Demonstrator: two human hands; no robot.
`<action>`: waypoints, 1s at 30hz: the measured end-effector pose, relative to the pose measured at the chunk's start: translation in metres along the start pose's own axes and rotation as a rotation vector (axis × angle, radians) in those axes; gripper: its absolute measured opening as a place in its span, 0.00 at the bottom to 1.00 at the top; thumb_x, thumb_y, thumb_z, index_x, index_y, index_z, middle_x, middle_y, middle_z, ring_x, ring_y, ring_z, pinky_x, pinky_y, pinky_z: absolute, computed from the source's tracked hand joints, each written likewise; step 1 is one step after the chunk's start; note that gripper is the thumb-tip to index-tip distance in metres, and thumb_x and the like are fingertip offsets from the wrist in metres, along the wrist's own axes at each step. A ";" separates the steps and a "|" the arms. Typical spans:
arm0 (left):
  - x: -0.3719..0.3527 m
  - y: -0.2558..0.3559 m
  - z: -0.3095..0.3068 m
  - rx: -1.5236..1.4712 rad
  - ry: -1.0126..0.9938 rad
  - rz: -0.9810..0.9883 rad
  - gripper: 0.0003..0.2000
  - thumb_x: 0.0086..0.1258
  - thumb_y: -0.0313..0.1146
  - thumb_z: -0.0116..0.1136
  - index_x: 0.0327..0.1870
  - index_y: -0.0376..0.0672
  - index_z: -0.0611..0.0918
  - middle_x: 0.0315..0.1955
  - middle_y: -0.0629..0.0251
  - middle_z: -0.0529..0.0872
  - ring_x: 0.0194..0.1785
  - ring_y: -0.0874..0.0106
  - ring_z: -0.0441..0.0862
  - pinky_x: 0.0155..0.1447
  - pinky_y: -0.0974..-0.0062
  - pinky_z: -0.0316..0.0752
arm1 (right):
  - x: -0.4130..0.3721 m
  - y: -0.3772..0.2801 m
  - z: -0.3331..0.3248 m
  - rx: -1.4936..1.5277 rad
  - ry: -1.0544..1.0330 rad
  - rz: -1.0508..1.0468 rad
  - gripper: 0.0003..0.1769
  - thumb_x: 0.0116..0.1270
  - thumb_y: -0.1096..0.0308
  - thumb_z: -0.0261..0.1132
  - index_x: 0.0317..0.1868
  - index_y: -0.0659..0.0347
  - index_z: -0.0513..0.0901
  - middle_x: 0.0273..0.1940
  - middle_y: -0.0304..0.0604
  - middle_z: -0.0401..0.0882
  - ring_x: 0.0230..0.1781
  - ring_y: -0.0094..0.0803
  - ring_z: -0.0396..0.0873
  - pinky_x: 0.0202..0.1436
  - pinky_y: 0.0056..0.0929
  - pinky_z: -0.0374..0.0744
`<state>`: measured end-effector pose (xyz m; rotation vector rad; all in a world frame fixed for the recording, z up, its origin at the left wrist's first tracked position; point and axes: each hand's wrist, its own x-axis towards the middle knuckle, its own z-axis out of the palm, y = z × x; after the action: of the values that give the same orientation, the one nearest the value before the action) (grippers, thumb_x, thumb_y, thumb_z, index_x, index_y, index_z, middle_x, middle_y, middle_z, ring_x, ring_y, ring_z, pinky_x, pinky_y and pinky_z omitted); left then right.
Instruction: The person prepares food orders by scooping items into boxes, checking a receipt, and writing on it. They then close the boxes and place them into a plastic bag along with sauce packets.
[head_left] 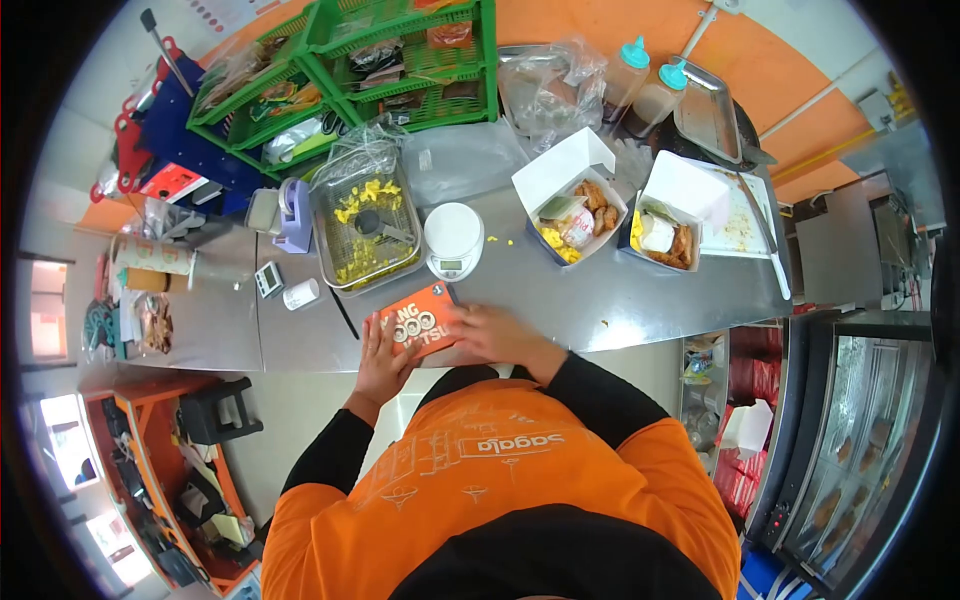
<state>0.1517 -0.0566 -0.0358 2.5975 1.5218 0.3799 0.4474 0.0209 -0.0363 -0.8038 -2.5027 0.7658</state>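
Observation:
An orange box (424, 309) with white lettering and round pictures on top sits closed at the counter's front edge. My left hand (383, 362) lies along its left side, fingers stretched out and touching it. At the right side of the box is my right hand (494, 334), its fingers smeared by motion. Just behind the box stands a white kitchen scale (454, 235) with nothing on its pan. Left of the scale, a clear container (340, 284) holds scrambled egg (368, 200) and a dark scoop (385, 228).
Two open food boxes, one left (572, 262) and one right (668, 263), hold egg, wrapped portions and fried chicken. A knife (765, 225) lies on a white cutting board (738, 240). Sauce bottles (628, 75), green racks (400, 50), a tape dispenser (293, 215) and a timer (269, 280) surround the area.

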 end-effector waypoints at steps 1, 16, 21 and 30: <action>0.000 -0.004 -0.003 -0.022 0.020 -0.034 0.18 0.66 0.39 0.67 0.57 0.60 0.84 0.77 0.44 0.60 0.80 0.35 0.49 0.79 0.35 0.48 | -0.010 0.006 -0.013 0.121 0.025 0.146 0.24 0.70 0.57 0.66 0.62 0.58 0.79 0.70 0.56 0.71 0.69 0.55 0.71 0.68 0.45 0.73; 0.081 0.071 -0.033 -0.649 0.051 -0.048 0.24 0.69 0.26 0.61 0.66 0.35 0.72 0.69 0.44 0.70 0.73 0.42 0.66 0.77 0.50 0.63 | -0.064 0.012 -0.041 -0.259 0.254 0.345 0.07 0.66 0.68 0.67 0.40 0.61 0.82 0.37 0.46 0.78 0.39 0.49 0.79 0.41 0.44 0.78; 0.135 0.103 0.007 -1.308 0.185 -0.473 0.30 0.79 0.31 0.51 0.79 0.35 0.57 0.75 0.46 0.63 0.79 0.55 0.61 0.77 0.63 0.60 | -0.088 0.000 -0.067 0.038 0.607 0.516 0.20 0.66 0.66 0.70 0.55 0.62 0.77 0.44 0.47 0.79 0.40 0.42 0.79 0.44 0.35 0.79; 0.154 0.095 0.032 -1.076 0.162 -0.623 0.27 0.69 0.18 0.44 0.71 0.37 0.72 0.65 0.51 0.78 0.75 0.59 0.68 0.78 0.70 0.58 | -0.088 0.112 -0.150 0.455 0.512 0.497 0.33 0.68 0.70 0.62 0.75 0.55 0.68 0.40 0.41 0.66 0.45 0.34 0.68 0.52 0.36 0.73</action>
<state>0.3119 0.0313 -0.0213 1.2483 1.4592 0.9849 0.6362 0.0988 -0.0064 -1.2683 -1.6092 1.0724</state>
